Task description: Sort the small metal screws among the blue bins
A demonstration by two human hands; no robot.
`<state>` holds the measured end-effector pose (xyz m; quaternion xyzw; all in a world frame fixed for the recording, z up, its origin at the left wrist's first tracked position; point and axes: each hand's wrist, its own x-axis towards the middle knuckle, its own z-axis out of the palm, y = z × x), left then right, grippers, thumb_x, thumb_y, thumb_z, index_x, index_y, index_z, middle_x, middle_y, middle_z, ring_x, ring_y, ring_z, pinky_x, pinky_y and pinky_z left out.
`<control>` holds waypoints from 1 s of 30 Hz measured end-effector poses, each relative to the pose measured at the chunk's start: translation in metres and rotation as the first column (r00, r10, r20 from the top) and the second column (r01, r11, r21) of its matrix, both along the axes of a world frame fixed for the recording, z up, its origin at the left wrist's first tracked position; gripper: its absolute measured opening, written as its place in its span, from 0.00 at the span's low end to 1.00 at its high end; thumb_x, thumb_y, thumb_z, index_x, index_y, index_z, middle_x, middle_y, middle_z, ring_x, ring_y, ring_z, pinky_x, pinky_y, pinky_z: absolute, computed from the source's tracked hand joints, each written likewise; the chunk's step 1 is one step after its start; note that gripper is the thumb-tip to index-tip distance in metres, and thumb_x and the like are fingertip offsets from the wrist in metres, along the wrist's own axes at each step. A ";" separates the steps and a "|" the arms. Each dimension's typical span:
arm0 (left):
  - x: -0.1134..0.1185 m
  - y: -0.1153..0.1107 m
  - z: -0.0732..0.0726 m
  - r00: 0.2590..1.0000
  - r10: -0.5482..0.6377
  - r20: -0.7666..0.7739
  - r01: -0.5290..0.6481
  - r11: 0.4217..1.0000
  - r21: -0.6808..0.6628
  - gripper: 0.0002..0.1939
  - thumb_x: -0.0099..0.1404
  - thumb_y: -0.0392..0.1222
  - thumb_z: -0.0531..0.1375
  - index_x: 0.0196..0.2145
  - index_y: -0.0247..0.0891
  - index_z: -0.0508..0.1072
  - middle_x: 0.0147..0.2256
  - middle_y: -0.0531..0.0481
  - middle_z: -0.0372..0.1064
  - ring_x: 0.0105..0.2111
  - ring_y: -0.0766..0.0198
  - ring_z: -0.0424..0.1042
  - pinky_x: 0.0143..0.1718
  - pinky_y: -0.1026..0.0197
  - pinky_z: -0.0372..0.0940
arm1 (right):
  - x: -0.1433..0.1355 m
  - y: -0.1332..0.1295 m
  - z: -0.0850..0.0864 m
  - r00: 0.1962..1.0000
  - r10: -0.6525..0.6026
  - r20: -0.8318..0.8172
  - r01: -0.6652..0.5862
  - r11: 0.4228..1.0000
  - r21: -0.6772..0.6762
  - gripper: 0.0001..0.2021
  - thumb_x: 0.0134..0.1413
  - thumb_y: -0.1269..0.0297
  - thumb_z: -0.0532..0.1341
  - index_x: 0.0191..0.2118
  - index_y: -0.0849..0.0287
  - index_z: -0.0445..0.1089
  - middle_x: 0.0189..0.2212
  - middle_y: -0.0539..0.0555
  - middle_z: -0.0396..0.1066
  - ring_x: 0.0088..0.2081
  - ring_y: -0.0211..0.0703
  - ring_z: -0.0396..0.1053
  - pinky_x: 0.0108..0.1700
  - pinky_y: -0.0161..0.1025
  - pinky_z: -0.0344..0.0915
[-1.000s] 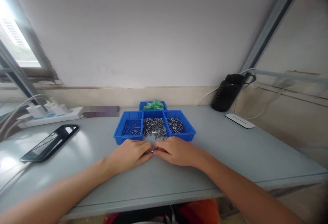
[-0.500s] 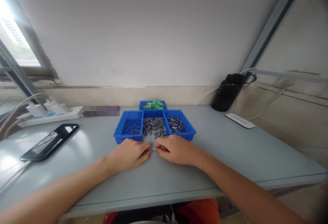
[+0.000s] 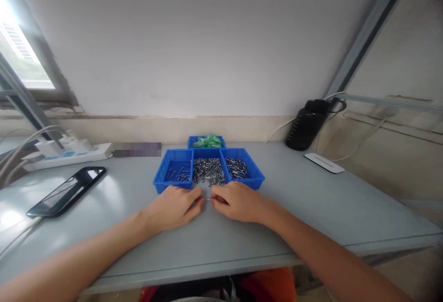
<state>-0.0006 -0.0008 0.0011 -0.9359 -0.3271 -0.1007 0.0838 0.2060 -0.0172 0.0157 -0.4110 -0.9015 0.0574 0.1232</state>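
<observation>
My left hand (image 3: 182,206) and my right hand (image 3: 235,202) face each other just in front of the blue bins, fingertips almost meeting. Both are pinched closed on a thin metal screw (image 3: 207,199), of which only a short bright sliver shows; its ends are hidden by the fingers. Behind them, a loose pile of screws (image 3: 208,171) lies between two bins. The left blue bin (image 3: 162,177) contains several scattered screws, while the right blue bin (image 3: 256,175) is fuller of them.
Green plastic pieces (image 3: 209,141) fill a blue bin at the back. A phone (image 3: 67,192) and a white power strip (image 3: 72,156) lie at left. On the right are a black bottle (image 3: 304,127) and a flat white device (image 3: 324,162). The grey table (image 3: 214,246) ends near my body.
Both hands stay nearly in place, still pinching. The visible sliver of screw between the fingertips looks shorter and slightly higher. The bins have not moved.
</observation>
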 end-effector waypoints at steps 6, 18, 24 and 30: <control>0.001 -0.002 0.003 0.998 -0.053 0.030 0.053 0.999 0.000 0.11 0.68 0.41 0.44 0.34 0.37 0.64 0.23 0.53 0.66 0.23 0.66 0.68 0.24 0.65 0.57 | -0.001 0.001 -0.001 0.999 0.034 -0.005 -0.034 0.999 -0.032 0.08 0.56 0.65 0.52 0.30 0.59 0.66 0.24 0.50 0.69 0.26 0.36 0.65 0.27 0.32 0.50; 0.000 0.001 0.003 0.999 -0.044 -0.025 0.044 0.999 0.004 0.15 0.69 0.44 0.43 0.33 0.38 0.65 0.23 0.53 0.67 0.22 0.65 0.68 0.23 0.64 0.56 | 0.001 0.002 -0.003 1.000 0.015 -0.002 -0.015 1.000 0.001 0.08 0.56 0.65 0.52 0.30 0.59 0.66 0.25 0.51 0.71 0.27 0.38 0.66 0.29 0.32 0.52; 0.000 0.003 -0.003 0.994 -0.051 -0.097 0.048 0.998 -0.029 0.17 0.70 0.45 0.42 0.33 0.39 0.67 0.23 0.52 0.69 0.24 0.64 0.69 0.24 0.64 0.57 | 0.000 0.001 -0.003 0.996 0.031 -0.082 -0.026 0.998 0.057 0.08 0.57 0.64 0.52 0.32 0.58 0.66 0.21 0.48 0.68 0.25 0.36 0.65 0.28 0.31 0.51; 0.000 0.003 -0.005 0.993 -0.062 -0.100 0.059 0.998 -0.033 0.17 0.70 0.45 0.42 0.33 0.38 0.67 0.23 0.52 0.68 0.23 0.65 0.68 0.24 0.65 0.57 | -0.001 -0.001 -0.001 0.985 0.115 -0.128 -0.103 0.990 0.094 0.07 0.58 0.67 0.51 0.36 0.57 0.66 0.20 0.47 0.67 0.24 0.35 0.64 0.28 0.31 0.52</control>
